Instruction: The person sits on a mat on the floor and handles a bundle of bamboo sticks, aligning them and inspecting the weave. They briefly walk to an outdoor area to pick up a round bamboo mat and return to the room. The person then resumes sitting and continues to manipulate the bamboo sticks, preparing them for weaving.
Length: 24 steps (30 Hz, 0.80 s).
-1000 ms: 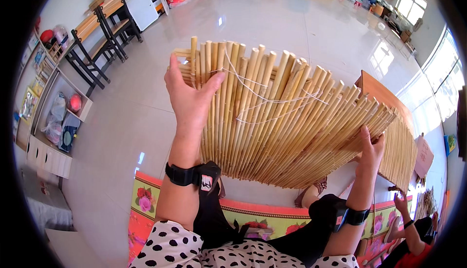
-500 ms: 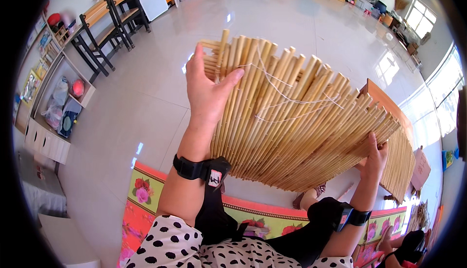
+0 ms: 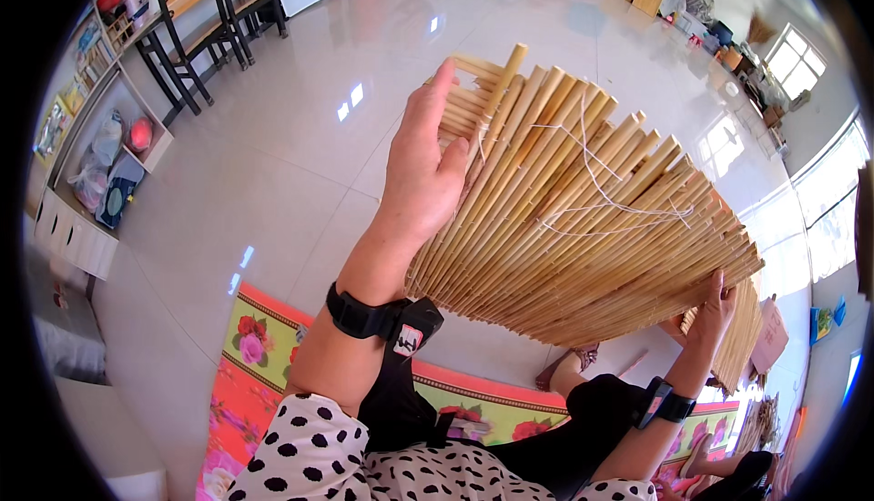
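A mat of thin straw-coloured reed sticks [image 3: 546, 228], bound side by side with thread, is raised in the air before me. My left hand [image 3: 421, 169] grips its left end, thumb on the near face and fingers behind. There the mat's edge bends back, and a few sticks point sideways. My right hand [image 3: 716, 308] holds the lower right end, its fingers partly hidden. Loose white thread [image 3: 594, 173] trails in loops over the upper part of the sticks. The top ends are uneven.
Below lies a rose-patterned mat [image 3: 251, 341]. At the right, another reed mat [image 3: 736, 342] is partly hidden behind mine. Another person's leg [image 3: 728, 465] shows at lower right. Chairs [image 3: 191, 41] and a shelf unit [image 3: 137, 128] stand at the left.
My left hand has moved right with its end of the reed mat, which now leans more to the right. My right hand has shifted slightly right and down. Both keep their hold.
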Each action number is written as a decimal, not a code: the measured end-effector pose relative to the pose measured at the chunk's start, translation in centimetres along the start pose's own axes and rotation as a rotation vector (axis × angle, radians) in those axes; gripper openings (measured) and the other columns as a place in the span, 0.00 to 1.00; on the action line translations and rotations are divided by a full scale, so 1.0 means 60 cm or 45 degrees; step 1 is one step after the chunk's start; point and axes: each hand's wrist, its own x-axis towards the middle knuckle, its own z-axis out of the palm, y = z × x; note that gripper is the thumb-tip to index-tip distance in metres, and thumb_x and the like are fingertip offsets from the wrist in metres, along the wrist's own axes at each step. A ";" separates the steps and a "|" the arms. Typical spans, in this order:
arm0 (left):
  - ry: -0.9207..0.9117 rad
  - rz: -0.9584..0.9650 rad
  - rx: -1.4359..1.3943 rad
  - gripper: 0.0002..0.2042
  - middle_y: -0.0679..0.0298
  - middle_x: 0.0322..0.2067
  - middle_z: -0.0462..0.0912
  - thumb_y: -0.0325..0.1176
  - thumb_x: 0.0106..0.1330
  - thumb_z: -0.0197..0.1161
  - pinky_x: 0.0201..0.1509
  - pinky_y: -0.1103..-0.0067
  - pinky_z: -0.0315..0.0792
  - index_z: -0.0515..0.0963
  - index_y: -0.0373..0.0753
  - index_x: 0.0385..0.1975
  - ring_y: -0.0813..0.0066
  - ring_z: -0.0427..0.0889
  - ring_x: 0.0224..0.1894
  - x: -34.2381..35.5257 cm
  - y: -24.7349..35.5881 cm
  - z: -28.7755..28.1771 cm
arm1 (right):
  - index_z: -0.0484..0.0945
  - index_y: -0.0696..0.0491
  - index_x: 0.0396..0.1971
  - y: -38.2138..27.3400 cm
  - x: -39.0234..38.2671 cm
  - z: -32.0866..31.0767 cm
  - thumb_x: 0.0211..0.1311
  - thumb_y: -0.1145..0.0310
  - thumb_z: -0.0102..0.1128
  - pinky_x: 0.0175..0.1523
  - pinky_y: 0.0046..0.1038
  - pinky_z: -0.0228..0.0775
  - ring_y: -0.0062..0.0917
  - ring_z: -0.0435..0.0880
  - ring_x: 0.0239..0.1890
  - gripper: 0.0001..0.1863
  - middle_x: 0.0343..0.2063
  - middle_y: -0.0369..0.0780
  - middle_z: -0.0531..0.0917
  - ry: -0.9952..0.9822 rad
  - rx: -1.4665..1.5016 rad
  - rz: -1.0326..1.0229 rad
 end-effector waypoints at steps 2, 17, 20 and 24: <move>-0.017 0.057 0.023 0.30 0.61 0.54 0.63 0.13 0.54 0.46 0.53 0.79 0.62 0.54 0.39 0.59 0.71 0.65 0.54 0.001 -0.003 -0.006 | 0.59 0.57 0.49 0.006 0.004 -0.003 0.55 0.62 0.57 0.42 0.29 0.74 0.28 0.74 0.45 0.25 0.42 0.43 0.72 -0.026 0.017 0.006; -0.180 -0.215 -0.106 0.27 0.55 0.54 0.64 0.25 0.49 0.63 0.55 0.73 0.63 0.64 0.38 0.52 0.62 0.69 0.51 0.009 -0.023 -0.038 | 0.63 0.50 0.52 0.018 0.023 -0.022 0.53 0.57 0.58 0.50 0.31 0.62 0.25 0.68 0.51 0.27 0.48 0.38 0.70 0.010 0.224 0.118; -0.250 -0.208 -0.367 0.32 0.58 0.52 0.67 0.27 0.48 0.65 0.51 0.74 0.65 0.60 0.42 0.55 0.62 0.70 0.49 -0.001 -0.009 -0.023 | 0.64 0.50 0.52 0.029 0.030 -0.030 0.53 0.56 0.60 0.55 0.31 0.54 0.23 0.65 0.53 0.28 0.49 0.34 0.71 0.026 0.297 0.129; -0.173 -0.154 -0.305 0.35 0.58 0.47 0.70 0.25 0.47 0.64 0.44 0.78 0.67 0.56 0.42 0.58 0.67 0.71 0.46 -0.002 -0.005 -0.008 | 0.64 0.50 0.52 0.042 0.043 -0.047 0.53 0.57 0.59 0.56 0.31 0.53 0.23 0.65 0.54 0.28 0.49 0.34 0.70 0.059 0.294 0.093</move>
